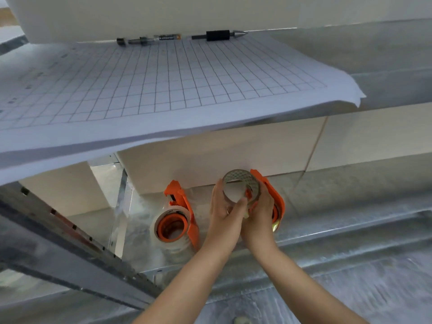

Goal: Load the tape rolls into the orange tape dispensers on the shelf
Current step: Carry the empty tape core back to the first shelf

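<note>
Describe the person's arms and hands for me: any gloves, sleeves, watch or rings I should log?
Both forearms are bare as far as the frame shows, with no sleeve in view. The left hand and right hand wear no gloves. No watch or wristband shows on either wrist. A small glint on one left finger could be a ring, but it is too small to tell. Nails look short and unpainted.
</note>
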A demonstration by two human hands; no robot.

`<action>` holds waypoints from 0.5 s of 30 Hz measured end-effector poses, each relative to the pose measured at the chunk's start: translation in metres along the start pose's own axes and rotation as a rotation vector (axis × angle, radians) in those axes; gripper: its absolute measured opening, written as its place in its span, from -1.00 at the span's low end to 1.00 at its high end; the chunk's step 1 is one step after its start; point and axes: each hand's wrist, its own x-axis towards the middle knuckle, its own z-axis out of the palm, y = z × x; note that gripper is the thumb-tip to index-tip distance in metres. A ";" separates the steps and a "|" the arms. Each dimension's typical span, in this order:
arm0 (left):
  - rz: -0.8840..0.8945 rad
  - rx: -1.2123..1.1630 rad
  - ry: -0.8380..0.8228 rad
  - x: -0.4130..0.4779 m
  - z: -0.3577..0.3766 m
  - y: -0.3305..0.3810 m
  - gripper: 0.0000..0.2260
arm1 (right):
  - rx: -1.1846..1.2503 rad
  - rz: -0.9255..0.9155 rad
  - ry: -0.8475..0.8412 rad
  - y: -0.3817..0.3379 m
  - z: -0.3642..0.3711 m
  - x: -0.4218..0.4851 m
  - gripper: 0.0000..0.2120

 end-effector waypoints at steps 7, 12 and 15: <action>0.050 0.022 -0.145 -0.016 -0.001 0.002 -0.50 | 0.027 0.054 0.115 0.006 -0.012 -0.022 -0.28; 0.091 0.024 -0.315 -0.022 0.005 -0.003 -0.55 | 0.004 0.139 0.184 0.017 -0.026 -0.039 -0.20; 0.097 0.091 -0.454 -0.022 0.016 -0.004 -0.47 | -0.044 0.163 0.238 0.022 -0.044 -0.041 -0.18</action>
